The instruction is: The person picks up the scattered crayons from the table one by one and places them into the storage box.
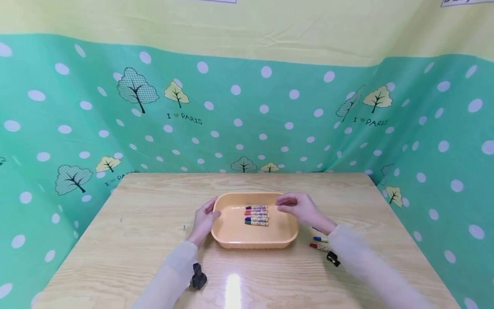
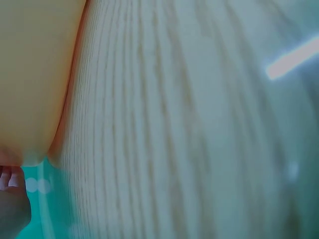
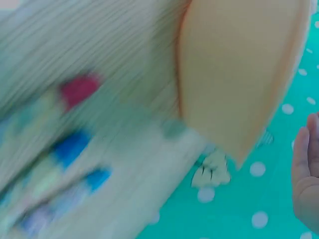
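An orange plastic tray (image 1: 254,245) sits mid-table, holding a short column of several paper-wrapped crayons (image 1: 256,213) laid side by side. My left hand (image 1: 202,221) grips the tray's left rim, thumb over the inner side and fingers outside. Above the tray's right end hovers my right hand (image 1: 301,209), fingers loosely bent and pointing inward, with nothing visible between them. On the table right of the tray lie a blue-tipped crayon (image 1: 320,239) and a red-tipped crayon (image 1: 319,247), partly under my right sleeve. A third, light-blue-tipped crayon (image 3: 94,180) shows beside them in the right wrist view.
The wooden table (image 1: 154,257) ends at a green dotted curtain (image 1: 216,107) behind and at both sides. Black wrist mounts (image 1: 198,277) show at my left sleeve and, as another small black piece (image 1: 333,259), at the right one.
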`<state>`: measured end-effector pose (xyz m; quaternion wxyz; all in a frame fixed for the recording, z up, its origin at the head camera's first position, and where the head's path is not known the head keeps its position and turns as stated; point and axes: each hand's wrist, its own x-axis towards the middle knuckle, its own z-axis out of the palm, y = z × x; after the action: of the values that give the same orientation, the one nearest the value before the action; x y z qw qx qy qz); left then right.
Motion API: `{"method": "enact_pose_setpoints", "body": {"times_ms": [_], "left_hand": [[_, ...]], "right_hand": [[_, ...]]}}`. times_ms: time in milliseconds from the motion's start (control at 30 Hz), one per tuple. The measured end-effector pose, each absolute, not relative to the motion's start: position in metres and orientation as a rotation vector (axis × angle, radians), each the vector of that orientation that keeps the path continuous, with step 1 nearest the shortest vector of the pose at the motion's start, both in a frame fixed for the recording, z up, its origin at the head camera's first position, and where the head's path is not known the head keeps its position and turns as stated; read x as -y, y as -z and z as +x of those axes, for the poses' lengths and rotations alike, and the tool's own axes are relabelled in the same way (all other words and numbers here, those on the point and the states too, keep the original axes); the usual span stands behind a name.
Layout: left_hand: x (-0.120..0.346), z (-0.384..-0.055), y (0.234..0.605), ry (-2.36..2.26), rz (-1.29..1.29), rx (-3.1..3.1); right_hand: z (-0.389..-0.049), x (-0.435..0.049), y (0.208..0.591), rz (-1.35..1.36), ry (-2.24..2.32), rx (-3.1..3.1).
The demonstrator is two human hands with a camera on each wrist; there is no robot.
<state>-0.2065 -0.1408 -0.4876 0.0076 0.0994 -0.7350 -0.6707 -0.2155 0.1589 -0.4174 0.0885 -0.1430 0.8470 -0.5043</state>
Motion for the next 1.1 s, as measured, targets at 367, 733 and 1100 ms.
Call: {"method": "enact_pose_setpoints", "body": {"times_ms": [367,733,1100], "left_hand": [[0.144,-0.204,0.491,2.117,0.327,2.301],[0.146,-0.206,0.494,2.13,0.278,2.269],[0.142,-0.209,0.49,2.134,0.251,2.262]], "right_hand": [[-0.195,-0.233,0.441,-0.349,1.4,-2.741],[-0.187,-0.272,0.481,-0.268,1.268,-2.798],[-0.185,-0.283,0.489,-0.26,1.199,-2.767]]}}
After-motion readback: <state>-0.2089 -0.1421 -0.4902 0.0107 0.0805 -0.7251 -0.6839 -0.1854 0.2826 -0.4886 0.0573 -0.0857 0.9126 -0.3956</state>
